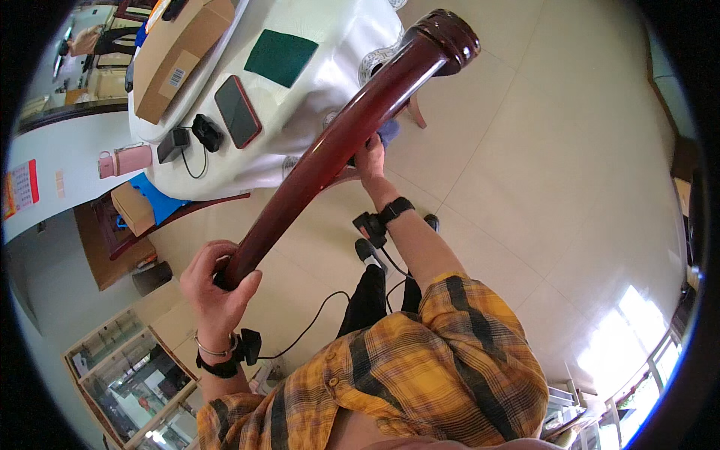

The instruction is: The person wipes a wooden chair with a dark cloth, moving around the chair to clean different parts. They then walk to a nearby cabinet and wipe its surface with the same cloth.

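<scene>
A long, glossy dark-red pole [315, 174], perhaps lacquered wood, slants across the view, with a thick ringed end [450, 40] at the upper right. My left hand [216, 284] grips its narrow lower end, thumb and fingers around it. Behind the pole's middle, my right hand [371, 160] holds a bunched blue-grey cloth [389, 131]. The pole hides part of those fingers, so whether the cloth presses on it cannot be seen. Black devices are strapped to both wrists, and a metal bangle [216, 350] circles the left one.
A white-clothed table [281, 118] bears a smartphone [238, 111], a green cloth [281, 57], a black power adapter [174, 145] and a cardboard box [180, 56]. A chair [185, 211] holds another box [133, 209]. Cables [315, 312] hang near my legs. A person [104, 40] stands far left.
</scene>
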`<state>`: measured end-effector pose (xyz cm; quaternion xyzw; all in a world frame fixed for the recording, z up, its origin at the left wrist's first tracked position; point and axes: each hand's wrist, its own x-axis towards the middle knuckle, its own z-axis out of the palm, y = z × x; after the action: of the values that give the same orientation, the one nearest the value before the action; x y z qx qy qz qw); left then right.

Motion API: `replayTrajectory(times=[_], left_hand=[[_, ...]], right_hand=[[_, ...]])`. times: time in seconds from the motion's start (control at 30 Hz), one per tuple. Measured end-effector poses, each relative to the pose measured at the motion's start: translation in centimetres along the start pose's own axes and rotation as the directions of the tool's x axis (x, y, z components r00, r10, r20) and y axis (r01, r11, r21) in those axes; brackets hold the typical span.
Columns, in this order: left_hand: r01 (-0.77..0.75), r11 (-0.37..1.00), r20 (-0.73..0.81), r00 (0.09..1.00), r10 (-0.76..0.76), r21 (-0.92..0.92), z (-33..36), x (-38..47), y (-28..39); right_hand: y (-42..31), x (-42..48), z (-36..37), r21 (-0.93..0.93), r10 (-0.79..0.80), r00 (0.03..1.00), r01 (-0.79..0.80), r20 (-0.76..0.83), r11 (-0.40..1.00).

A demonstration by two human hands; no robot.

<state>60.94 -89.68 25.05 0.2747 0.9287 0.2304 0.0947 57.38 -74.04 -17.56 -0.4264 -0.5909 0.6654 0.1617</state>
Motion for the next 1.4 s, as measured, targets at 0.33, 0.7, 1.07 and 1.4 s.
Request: replayTrajectory(times=[0.33, 0.7, 1.07, 1.4], left_hand=[[-0.036, 0.997, -0.039, 0.999, 0.033, -0.066, 0.1, -0.4, -0.3], [-0.157, 0.986, -0.098, 0.982, 0.161, 0.051, -0.4, -0.7, -0.7], [-0.233, 0.971, -0.192, 0.952, 0.24, 0.058, 0.5, -0.9, -3.0], [-0.272, 0.962, -0.288, 0.923, 0.255, -0.017, 0.9, -1.0, -3.3]], right_hand=[[-11.2, -3.8, -6.7, 0.47, 0.043, 0.998, -0.06, 0.047, 0.88], [-21.8, -16.2, -7.6, 0.244, -0.441, 0.892, 0.407, 0.1, 0.88], [-31.7, -26.6, -12.5, -0.222, -0.77, 0.518, 0.855, 0.372, 0.468], [-31.2, -16.0, -10.2, -0.708, -0.943, 0.216, 0.705, 0.253, -0.029]])
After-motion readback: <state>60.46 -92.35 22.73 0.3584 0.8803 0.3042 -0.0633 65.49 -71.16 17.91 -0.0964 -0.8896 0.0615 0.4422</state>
